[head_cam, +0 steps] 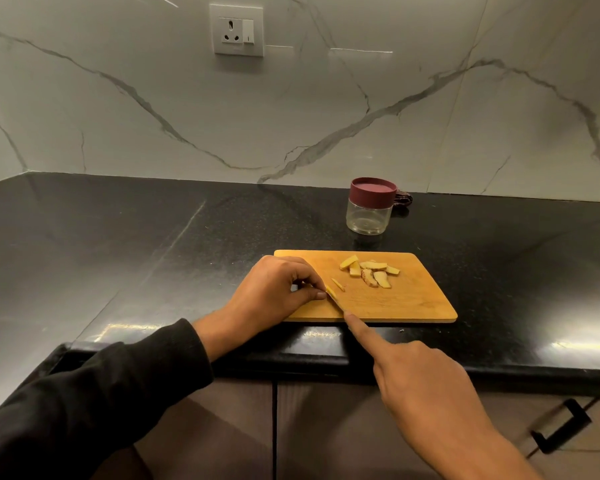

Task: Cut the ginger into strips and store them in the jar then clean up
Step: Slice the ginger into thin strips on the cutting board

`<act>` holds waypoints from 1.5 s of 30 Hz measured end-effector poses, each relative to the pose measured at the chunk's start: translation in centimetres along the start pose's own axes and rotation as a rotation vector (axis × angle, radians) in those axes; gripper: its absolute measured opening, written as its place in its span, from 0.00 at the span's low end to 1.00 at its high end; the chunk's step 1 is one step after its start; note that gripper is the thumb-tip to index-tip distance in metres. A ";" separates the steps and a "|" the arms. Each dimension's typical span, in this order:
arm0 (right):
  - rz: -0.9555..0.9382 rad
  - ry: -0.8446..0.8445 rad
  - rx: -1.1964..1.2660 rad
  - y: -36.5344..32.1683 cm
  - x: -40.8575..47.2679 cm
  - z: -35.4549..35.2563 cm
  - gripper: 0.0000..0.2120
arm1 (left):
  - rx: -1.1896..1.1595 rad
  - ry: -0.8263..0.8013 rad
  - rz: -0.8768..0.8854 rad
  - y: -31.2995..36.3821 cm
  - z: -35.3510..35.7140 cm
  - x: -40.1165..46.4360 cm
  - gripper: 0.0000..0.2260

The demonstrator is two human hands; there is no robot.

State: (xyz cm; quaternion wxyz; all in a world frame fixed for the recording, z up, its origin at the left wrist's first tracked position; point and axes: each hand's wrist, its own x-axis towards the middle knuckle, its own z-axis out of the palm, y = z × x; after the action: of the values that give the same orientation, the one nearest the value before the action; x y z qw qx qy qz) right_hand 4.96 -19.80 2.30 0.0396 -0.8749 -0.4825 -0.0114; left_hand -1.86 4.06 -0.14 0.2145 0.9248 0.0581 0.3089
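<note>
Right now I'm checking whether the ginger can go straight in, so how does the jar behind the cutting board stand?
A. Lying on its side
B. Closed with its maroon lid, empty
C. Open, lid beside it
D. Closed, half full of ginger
B: the jar stands upright with its maroon lid on, and its clear body looks empty.

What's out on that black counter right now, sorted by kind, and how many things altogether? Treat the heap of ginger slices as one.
Jar, lid on: 1
Board: 1
Knife: 1
Ginger heap: 1
Loose ginger strip: 1
Ginger piece being cut: 1
Dark thing behind the jar, too hidden to name: 1
Total: 7
</note>
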 end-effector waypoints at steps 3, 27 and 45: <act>0.017 0.000 -0.076 0.2 0.1 0.4 0.35 | 0.026 -0.024 0.004 0.1 -0.1 0.1 0.04; -0.017 0.074 0.272 0.2 1.7 0.2 0.26 | 0.050 -0.026 0.012 0.0 0.0 0.0 0.02; -0.062 0.055 0.207 -1.3 4.2 0.2 0.26 | 0.054 -0.017 0.001 0.0 0.0 0.1 0.03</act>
State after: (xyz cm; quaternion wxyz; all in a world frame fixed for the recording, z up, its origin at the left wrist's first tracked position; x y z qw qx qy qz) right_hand 6.09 -15.57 2.43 0.1426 -0.8502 -0.5067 0.0131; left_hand -1.78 4.09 -0.09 0.1900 0.9328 0.0638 0.2995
